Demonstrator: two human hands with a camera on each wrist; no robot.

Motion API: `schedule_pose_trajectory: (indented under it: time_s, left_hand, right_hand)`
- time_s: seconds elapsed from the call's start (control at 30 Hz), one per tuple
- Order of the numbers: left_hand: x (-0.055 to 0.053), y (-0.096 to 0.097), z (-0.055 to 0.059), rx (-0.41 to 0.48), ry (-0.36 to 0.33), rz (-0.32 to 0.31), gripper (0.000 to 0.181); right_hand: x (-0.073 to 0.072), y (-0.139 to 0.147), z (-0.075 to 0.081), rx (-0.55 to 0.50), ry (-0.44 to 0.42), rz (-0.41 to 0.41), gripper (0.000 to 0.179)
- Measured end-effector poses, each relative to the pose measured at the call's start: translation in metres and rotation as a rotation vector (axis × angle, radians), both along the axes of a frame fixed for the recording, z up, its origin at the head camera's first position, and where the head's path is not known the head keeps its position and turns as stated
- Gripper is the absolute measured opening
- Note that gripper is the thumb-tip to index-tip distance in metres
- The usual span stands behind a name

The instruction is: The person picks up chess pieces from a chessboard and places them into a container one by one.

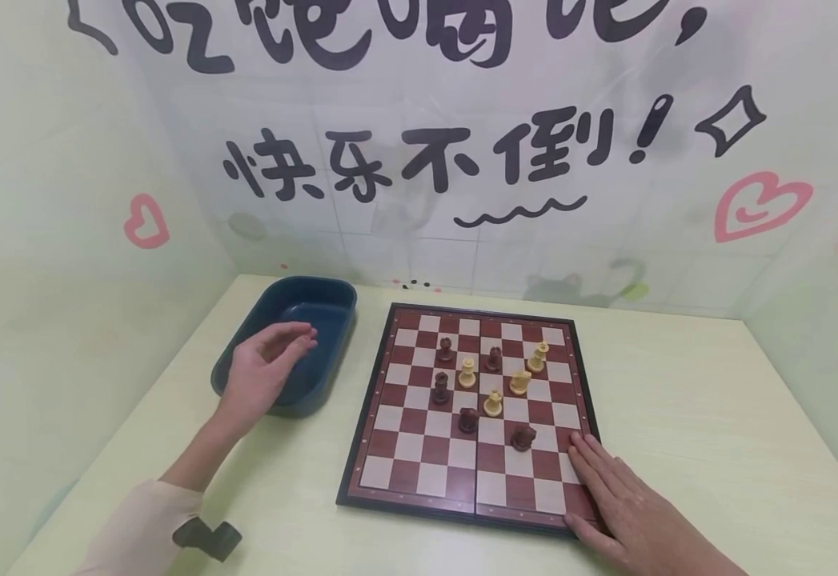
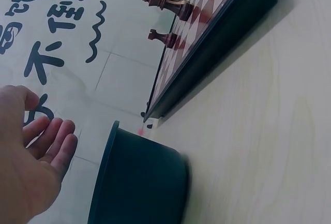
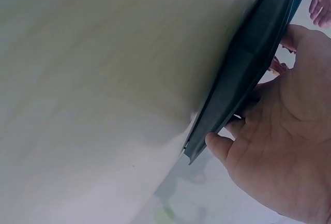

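My left hand (image 1: 263,368) hovers above the dark blue plastic bin (image 1: 346,336), its fingers loosely bent and nothing between them. In the left wrist view that hand (image 2: 39,157) is beside the bin's wall (image 2: 145,182). My right hand (image 1: 631,500) lies on the right edge of the chessboard (image 1: 419,500), fingers extended over the rim. Several dark and cream chess pieces stand on the squares, among them a dark knight (image 1: 523,437), a second dark knight (image 1: 468,420), a cream knight (image 1: 521,382) and a dark rook (image 1: 445,349).
A pale wood-grain table (image 1: 678,384) carries the bin at left and the board near the middle. Behind it hangs a white sheet (image 1: 411,232) with black lettering and pink hearts. Similar sheeting encloses both sides.
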State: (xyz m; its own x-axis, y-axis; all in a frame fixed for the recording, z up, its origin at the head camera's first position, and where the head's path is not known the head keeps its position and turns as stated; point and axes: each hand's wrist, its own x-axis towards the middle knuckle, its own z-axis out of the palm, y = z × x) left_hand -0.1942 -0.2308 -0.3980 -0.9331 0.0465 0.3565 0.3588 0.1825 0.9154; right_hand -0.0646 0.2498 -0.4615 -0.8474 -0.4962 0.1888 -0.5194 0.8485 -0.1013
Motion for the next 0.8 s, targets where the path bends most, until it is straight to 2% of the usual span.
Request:
schedule_pose_trajectory:
  time_s: [0.5, 0.8]
  left_hand:
    - [0.0, 0.018, -0.002, -0.011, -0.032, -0.058, 0.021]
    - [-0.001, 0.028, -0.002, 0.009, -0.005, -0.061, 0.023]
  right_hand:
    - [0.001, 0.0, 0.002, -0.002, -0.002, 0.004, 0.081]
    - [0.001, -0.001, 0.006, 0.013, -0.068, -0.025, 0.081]
